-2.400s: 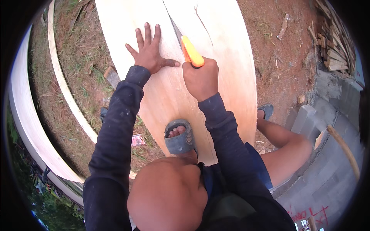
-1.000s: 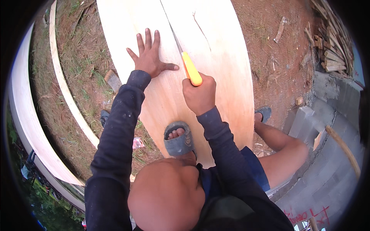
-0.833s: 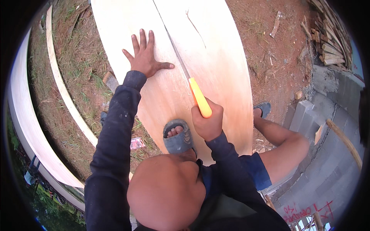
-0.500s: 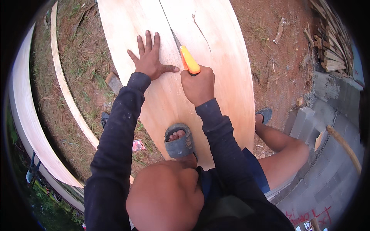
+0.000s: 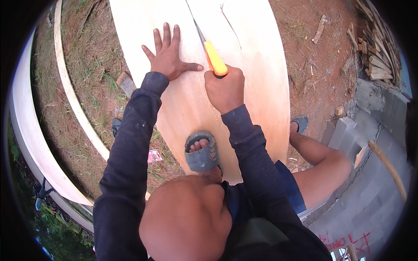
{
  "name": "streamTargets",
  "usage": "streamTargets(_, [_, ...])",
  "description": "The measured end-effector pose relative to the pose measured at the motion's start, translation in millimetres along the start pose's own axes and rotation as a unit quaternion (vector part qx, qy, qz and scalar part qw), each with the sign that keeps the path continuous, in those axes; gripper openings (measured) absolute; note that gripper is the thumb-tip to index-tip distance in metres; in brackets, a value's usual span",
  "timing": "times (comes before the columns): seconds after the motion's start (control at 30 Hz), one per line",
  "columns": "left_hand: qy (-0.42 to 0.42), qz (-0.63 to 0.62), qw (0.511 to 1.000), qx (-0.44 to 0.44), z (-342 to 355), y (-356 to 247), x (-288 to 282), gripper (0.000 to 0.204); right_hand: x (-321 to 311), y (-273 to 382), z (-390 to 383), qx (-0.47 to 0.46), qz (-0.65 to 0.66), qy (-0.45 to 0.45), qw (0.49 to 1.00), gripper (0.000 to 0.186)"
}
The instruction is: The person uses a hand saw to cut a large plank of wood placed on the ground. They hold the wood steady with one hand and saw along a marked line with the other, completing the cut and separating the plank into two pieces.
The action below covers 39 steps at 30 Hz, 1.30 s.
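Reddish dirt [image 5: 313, 82] flanks the pale board [image 5: 263, 91] beneath me. My left hand [image 5: 170, 61] lies flat on it, fingers spread; my right grips the yellow-handled saw [image 5: 214, 57]. Ahead, the dark slit [image 5: 191, 15] looks cut; toward my sandal [image 5: 202, 158], seemingly uncut.

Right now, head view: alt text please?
Right hand grips a yellow-handled saw on a pale wooden sheet; left hand lies splayed on the sheet beside it. A foot in a grey sandal rests there too.
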<state>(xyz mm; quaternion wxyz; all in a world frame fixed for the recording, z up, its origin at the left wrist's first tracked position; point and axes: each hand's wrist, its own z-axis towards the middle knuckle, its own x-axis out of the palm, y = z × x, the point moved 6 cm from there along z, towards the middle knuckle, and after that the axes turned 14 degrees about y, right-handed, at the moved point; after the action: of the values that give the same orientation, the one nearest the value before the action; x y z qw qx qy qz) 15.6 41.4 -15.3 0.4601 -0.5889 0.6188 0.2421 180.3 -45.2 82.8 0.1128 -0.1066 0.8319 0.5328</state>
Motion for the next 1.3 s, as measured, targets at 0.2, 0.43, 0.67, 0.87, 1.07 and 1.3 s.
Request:
streamTargets(0.2, [-0.036,-0.003,0.999,0.01,-3.1,10.2,-3.9,0.148,-38.6,-5.1,-172.8,0.03,0.001,0.033,0.999,0.025])
streamTargets(0.43, [-0.044,-0.003,0.999,0.024,13.7,-0.1,-15.3,0.148,-6.2,-9.3,15.5,0.013,-0.006,-0.007,1.0,0.012])
streamTargets(0.67, [-0.048,0.002,0.999,0.018,-1.5,13.7,-1.0,0.148,-45.5,-15.9,-187.1,0.013,-0.022,0.049,0.998,0.037])
streamTargets(0.87, [-0.036,0.011,0.999,0.019,5.3,0.7,-4.3,0.149,-5.6,-12.9,-21.4,0.032,-0.013,0.052,0.998,0.045])
streamTargets(1.07, [-0.036,0.008,0.999,0.015,-5.0,10.8,1.2,0.148,-28.0,-28.1,-153.6,0.048,0.022,0.064,0.997,0.051])
streamTargets(1.3, [-0.022,0.011,1.0,0.011,-4.4,2.9,0.2,0.148,-23.4,-19.1,-68.3,0.025,0.02,0.029,0.999,0.008])
